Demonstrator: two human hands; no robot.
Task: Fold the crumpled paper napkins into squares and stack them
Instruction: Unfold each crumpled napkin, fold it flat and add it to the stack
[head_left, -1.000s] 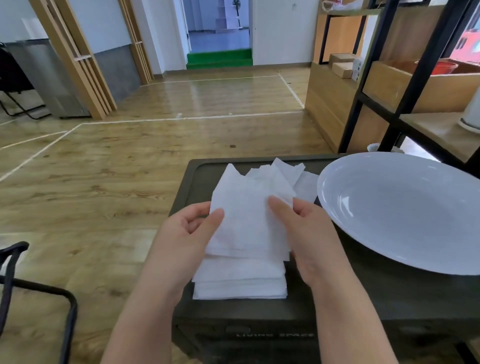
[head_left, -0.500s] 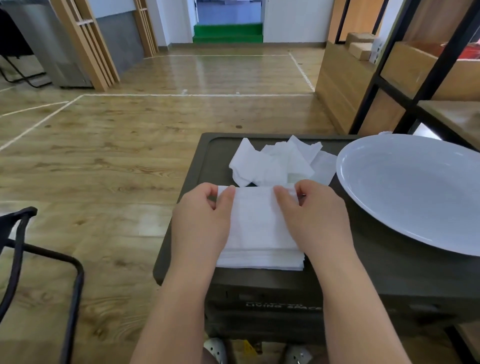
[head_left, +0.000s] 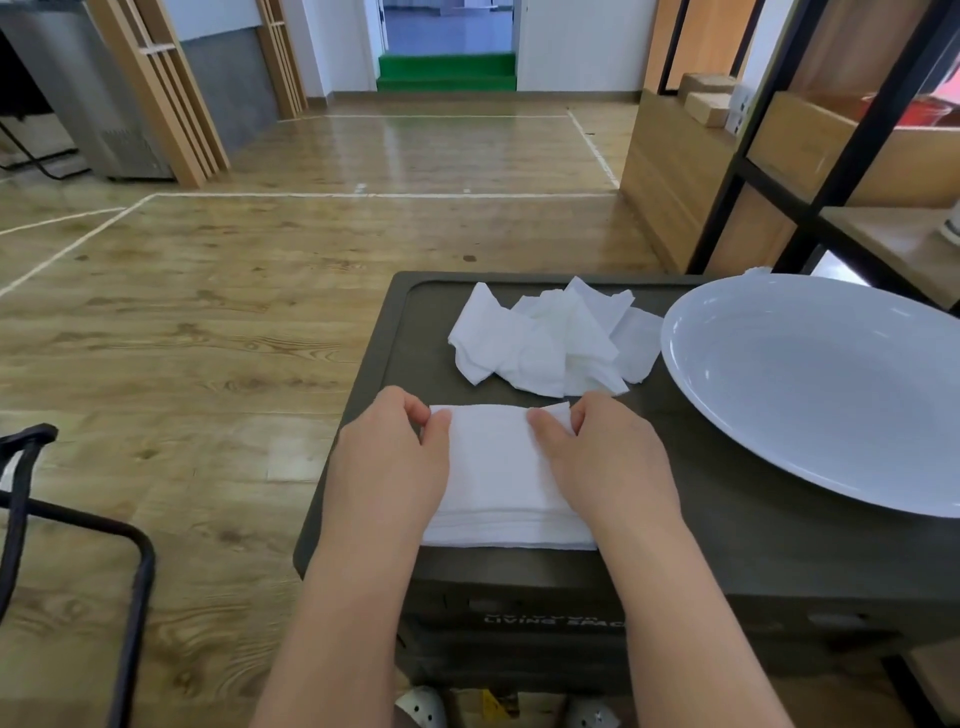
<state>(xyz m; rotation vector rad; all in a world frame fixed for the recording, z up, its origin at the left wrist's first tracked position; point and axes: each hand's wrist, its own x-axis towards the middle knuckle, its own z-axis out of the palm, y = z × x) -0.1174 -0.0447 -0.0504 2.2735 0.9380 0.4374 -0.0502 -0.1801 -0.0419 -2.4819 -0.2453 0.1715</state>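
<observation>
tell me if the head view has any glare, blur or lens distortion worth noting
Head view: wide-angle bending bows the shelf frame and stretches the plate into an oval at the right edge; window glare streaks the floor far back; soft highlights on the plate's rim; hands and folded stack are sharp, with only faint shadows under them; the crumpled napkins are bright, their creases partly washed out.

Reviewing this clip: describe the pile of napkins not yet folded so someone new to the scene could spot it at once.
Start at the dark green plastic storage box that serves as the table, with a large white oval dish on its right side. Just left of the dish's rim, at the far edge of the box top, lies the loose heap of crumpled white paper napkins. Unlike the flat, square-edged stack of folded white napkins nearer the person, it is wrinkled with corners sticking up.
</observation>
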